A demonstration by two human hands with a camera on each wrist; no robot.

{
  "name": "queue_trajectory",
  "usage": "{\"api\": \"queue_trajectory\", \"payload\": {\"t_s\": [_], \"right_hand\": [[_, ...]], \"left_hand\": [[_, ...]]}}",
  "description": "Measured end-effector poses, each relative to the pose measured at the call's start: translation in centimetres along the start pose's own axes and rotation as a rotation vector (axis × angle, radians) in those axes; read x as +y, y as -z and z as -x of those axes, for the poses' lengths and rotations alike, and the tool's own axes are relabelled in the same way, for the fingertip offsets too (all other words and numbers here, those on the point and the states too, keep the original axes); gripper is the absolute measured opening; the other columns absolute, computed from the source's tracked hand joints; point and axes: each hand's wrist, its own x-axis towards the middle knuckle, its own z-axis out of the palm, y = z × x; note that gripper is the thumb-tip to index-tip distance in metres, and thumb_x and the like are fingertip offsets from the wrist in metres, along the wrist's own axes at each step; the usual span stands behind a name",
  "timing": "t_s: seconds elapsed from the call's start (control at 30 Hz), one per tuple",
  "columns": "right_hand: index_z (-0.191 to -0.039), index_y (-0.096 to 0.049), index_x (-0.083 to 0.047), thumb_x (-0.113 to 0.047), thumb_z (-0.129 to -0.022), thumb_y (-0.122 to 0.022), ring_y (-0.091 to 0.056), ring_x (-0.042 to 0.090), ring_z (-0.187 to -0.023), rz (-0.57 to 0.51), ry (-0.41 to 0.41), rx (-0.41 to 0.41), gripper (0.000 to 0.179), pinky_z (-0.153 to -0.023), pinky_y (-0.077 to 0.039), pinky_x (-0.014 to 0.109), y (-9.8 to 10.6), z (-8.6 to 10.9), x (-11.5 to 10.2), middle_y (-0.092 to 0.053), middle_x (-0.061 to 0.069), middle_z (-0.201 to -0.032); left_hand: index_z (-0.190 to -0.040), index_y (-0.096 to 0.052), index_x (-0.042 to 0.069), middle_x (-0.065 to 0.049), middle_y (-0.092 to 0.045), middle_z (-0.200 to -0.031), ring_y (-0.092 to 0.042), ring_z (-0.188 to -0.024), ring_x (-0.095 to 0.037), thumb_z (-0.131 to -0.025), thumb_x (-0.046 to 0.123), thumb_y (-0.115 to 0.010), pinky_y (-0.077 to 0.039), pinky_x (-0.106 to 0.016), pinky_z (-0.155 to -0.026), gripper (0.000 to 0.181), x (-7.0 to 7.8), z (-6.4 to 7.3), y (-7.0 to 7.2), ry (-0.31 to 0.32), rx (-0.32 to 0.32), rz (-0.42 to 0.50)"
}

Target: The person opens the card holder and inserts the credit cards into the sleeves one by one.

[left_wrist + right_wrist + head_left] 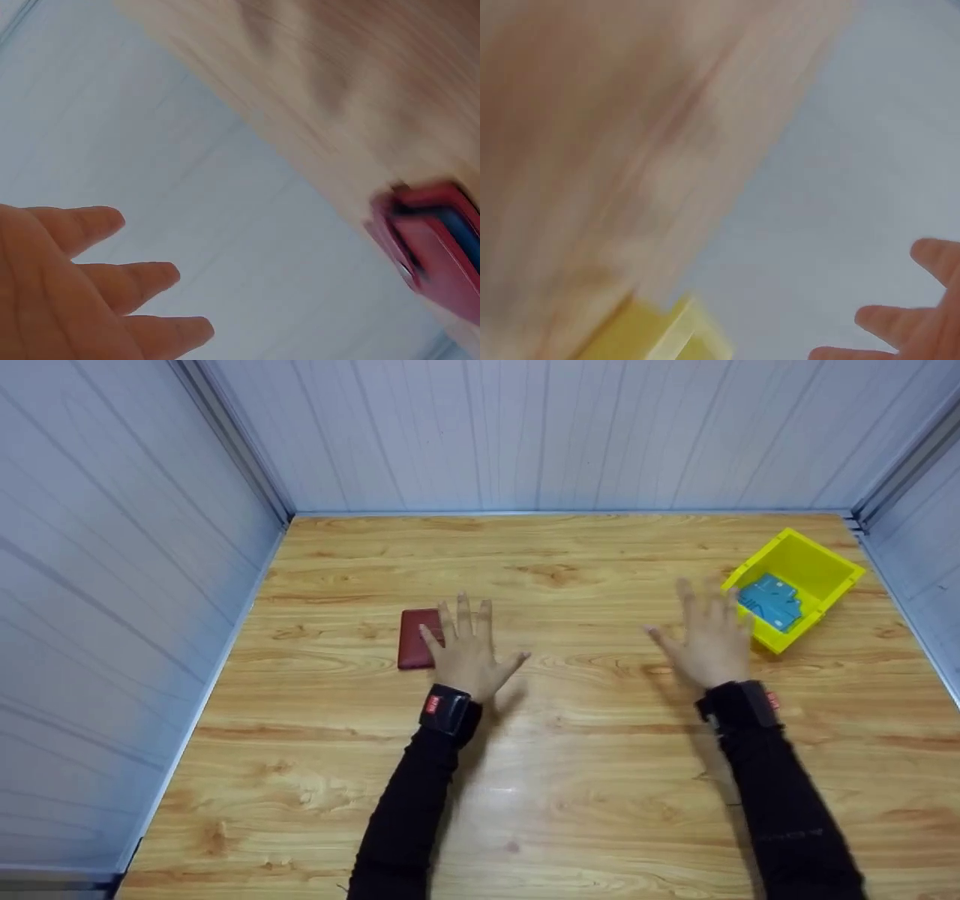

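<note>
A dark red wallet (pixel 415 639) lies on the wooden table, left of the middle. In the left wrist view, the wallet (pixel 442 247) shows folded layers and a blue strip inside. My left hand (pixel 469 660) is spread above the table and overlaps the wallet's right part in the head view; it holds nothing. My right hand (pixel 712 649), fingers spread and slightly blurred, hovers just left of a yellow bin (pixel 825 604) and is also free of any object. Inside the bin are flat, light blue card-like pieces (pixel 770 601) with dark marks.
The wooden table (pixel 570 780) meets a pale panelled wall (pixel 525 435) at the back. More panels rise at the left (pixel 112 607) and right. The yellow bin stands turned at an angle near the back right corner. Each wrist wears a black band.
</note>
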Motion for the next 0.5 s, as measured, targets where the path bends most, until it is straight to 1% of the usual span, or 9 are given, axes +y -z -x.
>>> {"api": "queue_trajectory", "payload": {"t_s": [0.13,0.23,0.3,0.37,0.43,0.5], "right_hand": [[-0.159,-0.002,-0.02,-0.066,-0.093,-0.044,0.002,0.058,-0.144,-0.015,-0.082,0.038,0.091,-0.108,-0.004,0.079,2.0,-1.6,3.5,0.013,0.025,-0.162],[-0.159,0.001,-0.015,-0.064,-0.094,-0.044,-0.006,0.061,-0.141,-0.013,-0.132,0.033,0.093,-0.109,-0.01,0.077,2.5,-2.8,5.6,0.01,0.031,-0.16],[-0.158,0.005,-0.012,-0.063,-0.094,-0.044,-0.009,0.063,-0.139,-0.008,-0.163,-0.001,0.095,-0.109,-0.013,0.076,2.3,-3.4,6.6,0.008,0.034,-0.159],[-0.157,0.008,-0.01,-0.063,-0.094,-0.044,-0.016,0.065,-0.135,-0.004,-0.184,-0.048,0.098,-0.108,-0.019,0.075,2.0,-3.8,7.3,0.003,0.039,-0.156],[-0.157,0.011,-0.009,-0.063,-0.094,-0.044,-0.023,0.066,-0.129,0.001,-0.198,-0.084,0.099,-0.104,-0.026,0.074,1.6,-4.1,7.8,-0.003,0.044,-0.152],[-0.156,0.014,-0.008,-0.06,-0.095,-0.044,-0.031,0.066,-0.119,0.007,-0.204,-0.112,0.099,-0.098,-0.033,0.072,1.2,-4.3,8.0,-0.008,0.046,-0.149]], "left_hand": [[-0.159,-0.008,0.022,-0.016,0.002,-0.165,0.004,-0.15,-0.045,-0.08,0.079,-0.052,-0.007,-0.073,-0.114,0.107,-2.4,-0.9,0.4,0.065,-0.058,0.045],[-0.159,-0.004,0.021,-0.017,0.004,-0.165,0.008,-0.149,-0.047,-0.078,0.076,-0.058,-0.006,-0.074,-0.113,0.112,-3.9,-1.8,0.3,0.097,-0.109,0.089],[-0.159,-0.004,0.021,-0.017,0.005,-0.165,0.01,-0.149,-0.047,-0.078,0.075,-0.06,-0.006,-0.073,-0.113,0.113,-4.6,-2.3,0.0,0.117,-0.147,0.114],[-0.159,-0.005,0.02,-0.017,0.006,-0.165,0.01,-0.149,-0.047,-0.079,0.074,-0.06,-0.007,-0.072,-0.115,0.112,-5.2,-2.6,-0.3,0.139,-0.192,0.128],[-0.159,-0.007,0.02,-0.018,0.006,-0.165,0.008,-0.149,-0.047,-0.082,0.071,-0.058,-0.01,-0.069,-0.116,0.106,-5.6,-2.9,-0.6,0.162,-0.238,0.129],[-0.159,-0.01,0.02,-0.019,0.004,-0.165,0.004,-0.15,-0.047,-0.087,0.066,-0.056,-0.014,-0.067,-0.117,0.097,-5.9,-3.1,-0.8,0.177,-0.272,0.122]]}}
